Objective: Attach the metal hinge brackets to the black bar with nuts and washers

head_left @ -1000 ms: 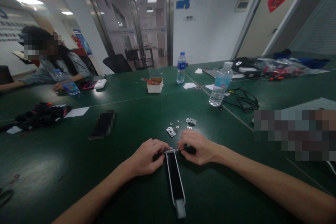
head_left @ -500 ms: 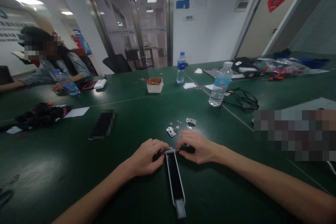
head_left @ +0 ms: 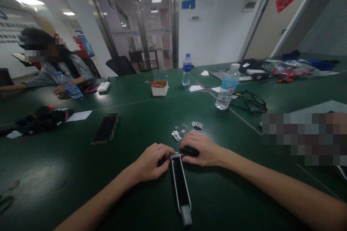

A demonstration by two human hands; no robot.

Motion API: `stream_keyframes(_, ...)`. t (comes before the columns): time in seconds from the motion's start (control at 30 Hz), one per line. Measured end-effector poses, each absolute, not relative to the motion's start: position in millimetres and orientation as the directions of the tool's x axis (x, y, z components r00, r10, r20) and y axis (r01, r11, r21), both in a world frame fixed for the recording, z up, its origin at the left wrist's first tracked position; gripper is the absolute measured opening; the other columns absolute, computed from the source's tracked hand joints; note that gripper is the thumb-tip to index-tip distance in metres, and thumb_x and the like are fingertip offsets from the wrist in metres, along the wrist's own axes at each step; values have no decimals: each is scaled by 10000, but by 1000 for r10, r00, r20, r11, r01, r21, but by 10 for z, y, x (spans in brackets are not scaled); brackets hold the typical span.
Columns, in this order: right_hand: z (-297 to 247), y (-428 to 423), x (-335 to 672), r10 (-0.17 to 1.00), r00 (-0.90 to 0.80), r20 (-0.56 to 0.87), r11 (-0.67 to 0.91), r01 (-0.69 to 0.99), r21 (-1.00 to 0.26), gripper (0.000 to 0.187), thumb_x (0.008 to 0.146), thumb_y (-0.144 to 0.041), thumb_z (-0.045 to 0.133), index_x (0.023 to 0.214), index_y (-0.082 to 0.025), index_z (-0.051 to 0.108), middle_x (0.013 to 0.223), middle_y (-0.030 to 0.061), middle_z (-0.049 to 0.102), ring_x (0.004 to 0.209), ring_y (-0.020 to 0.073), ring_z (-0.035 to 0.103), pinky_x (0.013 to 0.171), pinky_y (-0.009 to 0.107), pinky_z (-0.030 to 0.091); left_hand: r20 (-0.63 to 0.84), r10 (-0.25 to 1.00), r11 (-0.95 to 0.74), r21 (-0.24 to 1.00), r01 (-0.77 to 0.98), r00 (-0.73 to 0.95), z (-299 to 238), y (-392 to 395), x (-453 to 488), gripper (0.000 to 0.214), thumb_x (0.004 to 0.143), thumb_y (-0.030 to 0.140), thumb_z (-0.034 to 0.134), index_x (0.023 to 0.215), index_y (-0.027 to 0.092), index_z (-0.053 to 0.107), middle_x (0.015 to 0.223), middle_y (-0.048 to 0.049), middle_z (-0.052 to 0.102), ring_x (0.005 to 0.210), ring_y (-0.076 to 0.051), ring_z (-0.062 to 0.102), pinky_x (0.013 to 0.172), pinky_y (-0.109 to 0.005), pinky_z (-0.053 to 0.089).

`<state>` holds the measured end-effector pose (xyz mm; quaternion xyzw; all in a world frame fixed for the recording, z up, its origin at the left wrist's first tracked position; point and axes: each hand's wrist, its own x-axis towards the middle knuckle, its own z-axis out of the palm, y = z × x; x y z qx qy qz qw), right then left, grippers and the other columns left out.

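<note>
Right hand point(head_left: 203, 148) holds black handle point(head_left: 191, 151) (rounded) beside long, white-edged piece point(head_left: 181, 182)

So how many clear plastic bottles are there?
3: blue-capped bottle far centre, white-capped bottle nearer and right of it, third bottle at left by the co-worker. More could be hidden.

Blue-capped bottle point(head_left: 187, 70) right of open white box point(head_left: 159, 91) on counter point(head_left: 135, 119); white-capped bottle point(head_left: 226, 92) nearer, black cable point(head_left: 254, 110) coiled beside it.
</note>
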<state>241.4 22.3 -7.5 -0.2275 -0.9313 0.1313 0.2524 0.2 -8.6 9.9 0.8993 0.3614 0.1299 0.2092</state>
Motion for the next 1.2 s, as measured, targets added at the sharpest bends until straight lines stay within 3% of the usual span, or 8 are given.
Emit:
stream_keyframes(0.13, -121, 257, 2419, 630, -625, 462, 776, 540, -327, 220, 889, -325, 505, 1009, -167, 601, 993, 80, 633, 969, 218, 506, 846, 387, 398, 72, 709, -644, 472, 603, 701, 110, -87, 7, 255, 844, 156, 492, 1082, 190, 578, 826, -14, 569, 741, -160, 515, 717, -298, 392)
stream_keyframes(0.27, -223, 362, 2441, 806, -373, 459, 526, 807, -268, 284, 896, -339, 475, 1081, -175, 614, 1120, 120, 592, 1095, 295, 429, 877, 448, 379, 69, 708, -641, 480, 598, 703, 100, -83, 2, 257, 853, 156, 486, 1088, 190, 583, 814, -14, 560, 743, -164, 514, 724, -305, 393)
stream_keyframes(0.37, -281, 419, 2457, 857, -310, 412, 427, 874, -231, 360, 903, -397, 455, 1161, -193, 602, 1209, 136, 532, 1151, 326, 380, 905, 485, 365, 67, 706, -639, 490, 593, 705, 94, -82, -4, 256, 859, 158, 483, 1093, 192, 583, 809, -12, 550, 741, -164, 512, 723, -306, 393)
stream_keyframes(0.57, -290, 420, 2466, 873, -344, 345, 433, 873, -225, 339, 929, -420, 411, 1163, -279, 610, 1212, 113, 508, 1158, 312, 369, 898, 482, 364, 49, 715, -624, 495, 605, 698, 104, -87, -2, 264, 858, 155, 486, 1099, 200, 581, 833, -14, 561, 757, -163, 515, 726, -297, 394)
stream_keyframes(0.97, -308, 452, 2478, 818, -399, 415, 547, 763, -344, 71, 798, -239, 571, 766, -177, 585, 1012, 104, 574, 1035, 272, 427, 836, 437, 382, 62, 711, -632, 492, 599, 700, 137, -95, 13, 262, 851, 159, 481, 1090, 201, 581, 822, -12, 564, 742, -162, 513, 732, -306, 398)
stream_keyframes(1.2, -219, 397, 2471, 748, -490, 448, 656, 649, -384, 61, 841, -205, 521, 787, -176, 523, 915, 80, 597, 965, 235, 462, 828, 407, 373, 69, 706, -642, 484, 595, 705, 120, -90, 14, 256, 850, 150, 479, 1080, 185, 584, 807, -16, 561, 747, -164, 519, 718, -299, 401)
